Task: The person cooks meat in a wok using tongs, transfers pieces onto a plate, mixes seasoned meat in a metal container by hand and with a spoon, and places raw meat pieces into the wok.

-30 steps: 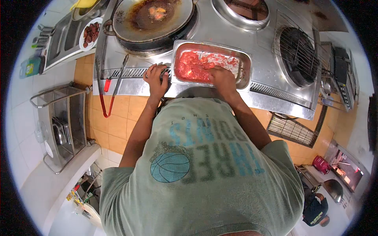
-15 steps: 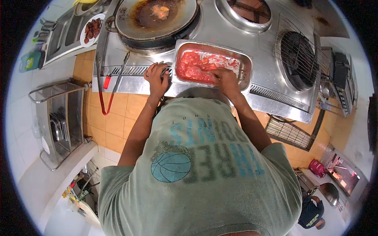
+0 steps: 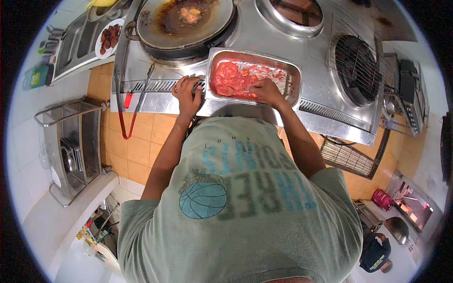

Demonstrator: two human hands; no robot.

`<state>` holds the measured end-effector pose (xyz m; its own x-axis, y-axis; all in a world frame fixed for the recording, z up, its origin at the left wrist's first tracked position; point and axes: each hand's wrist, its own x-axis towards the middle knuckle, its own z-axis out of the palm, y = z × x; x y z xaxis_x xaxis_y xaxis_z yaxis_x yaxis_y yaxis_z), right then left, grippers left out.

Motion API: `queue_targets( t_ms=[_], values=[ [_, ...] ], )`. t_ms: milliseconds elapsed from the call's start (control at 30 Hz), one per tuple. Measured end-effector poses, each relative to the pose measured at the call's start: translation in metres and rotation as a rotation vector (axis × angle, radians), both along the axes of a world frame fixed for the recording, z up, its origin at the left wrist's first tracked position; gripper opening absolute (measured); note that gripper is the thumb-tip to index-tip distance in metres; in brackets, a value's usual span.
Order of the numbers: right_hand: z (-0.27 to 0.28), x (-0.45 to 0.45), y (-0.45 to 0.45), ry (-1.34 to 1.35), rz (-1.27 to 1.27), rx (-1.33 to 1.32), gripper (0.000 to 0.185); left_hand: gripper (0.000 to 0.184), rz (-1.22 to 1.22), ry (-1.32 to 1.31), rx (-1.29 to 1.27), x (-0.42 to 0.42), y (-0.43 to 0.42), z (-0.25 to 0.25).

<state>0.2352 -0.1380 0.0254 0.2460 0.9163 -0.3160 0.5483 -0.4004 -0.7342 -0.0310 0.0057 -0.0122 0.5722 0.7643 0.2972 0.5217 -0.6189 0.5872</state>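
A rectangular steel tray (image 3: 293,89) of raw meat in red marinade (image 3: 233,77) sits at the front of the stove. My right hand (image 3: 268,91) is inside the tray, fingers drawn together low in the meat. Whatever they hold is hidden. Left of the tray, my left hand (image 3: 187,93) rests on the stove's front edge by the slotted strip, fingers bent and apart with nothing seen in them. Behind the hands, a wide wok (image 3: 163,28) holds dark oil with some pieces frying (image 3: 190,15) in it.
Red-handled tongs (image 3: 123,123) hang over the stove's front edge, beside a red lighter-like item (image 3: 128,100). A plate of dark cooked pieces (image 3: 109,39) stands at the left. On the right is a burner under a wire rack (image 3: 355,61). Another person (image 3: 376,254) is at far lower right.
My right hand has shifted slightly within the tray, and the meat to its left lies differently. My left hand stays in place.
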Motion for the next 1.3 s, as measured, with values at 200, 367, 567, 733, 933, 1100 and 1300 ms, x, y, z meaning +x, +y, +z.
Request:
queue_targets(
  t_ms=[200, 367, 567, 733, 933, 1100, 1300],
  values=[
    [0.014, 0.017, -0.004, 0.031, -0.07, -0.041, 0.026, 0.026, 0.004, -0.006, -0.015, 0.0, -0.001, 0.005],
    [-0.005, 0.014, 0.006, 0.034, -0.033, -0.01, 0.028, 0.023, -0.01, -0.02, -0.026, 0.002, -0.001, 0.004],
    [0.014, 0.014, 0.003, -0.105, -0.022, -0.081, 0.03, 0.023, 0.0, -0.037, -0.017, 0.003, -0.001, 0.005],
    [0.01, 0.005, 0.004, -0.144, 0.028, 0.1, 0.028, 0.026, -0.011, 0.004, -0.03, 0.001, 0.0, 0.003],
    [0.03, -0.005, 0.006, -0.274, 0.057, 0.114, 0.021, 0.024, 0.001, -0.014, -0.034, 0.0, -0.001, 0.002],
    [0.044, -0.009, 0.02, -0.259, 0.089, 0.12, 0.017, 0.023, 0.0, -0.015, -0.037, 0.0, -0.001, 0.002],
    [0.038, -0.032, 0.026, -0.392, 0.168, 0.07, 0.017, 0.023, 0.013, -0.013, -0.026, 0.001, -0.001, 0.004]
  ],
)
